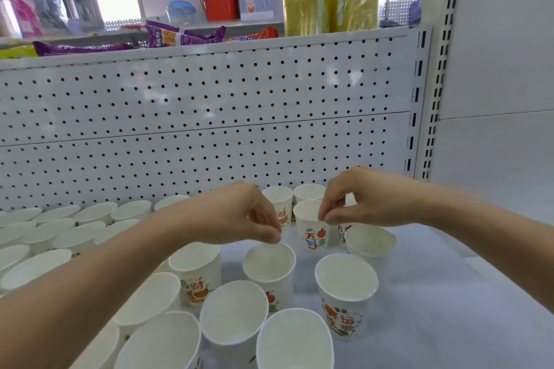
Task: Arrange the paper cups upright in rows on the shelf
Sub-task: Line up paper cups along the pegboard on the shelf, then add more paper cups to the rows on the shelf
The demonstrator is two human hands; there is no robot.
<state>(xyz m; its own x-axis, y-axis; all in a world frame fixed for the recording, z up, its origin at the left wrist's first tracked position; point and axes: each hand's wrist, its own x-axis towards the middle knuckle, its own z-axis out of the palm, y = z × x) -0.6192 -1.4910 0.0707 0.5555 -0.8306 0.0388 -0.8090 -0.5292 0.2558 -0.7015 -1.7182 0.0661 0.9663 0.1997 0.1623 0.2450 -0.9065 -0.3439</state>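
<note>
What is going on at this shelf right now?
A person is standing paper cups upright on a white shelf. The left hand pinches the rim of a near cup; the right hand pinches the rim of a printed cup further back. To the left stand packed rows; the cups on the right are loosely spaced.

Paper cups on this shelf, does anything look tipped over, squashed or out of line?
None is tipped or spilled. The right-side cups stand scattered with uneven gaps, unlike the tight left-side rows. The left hand seems to pinch the middle cup by its rim, the right hand the rear cup.
</note>
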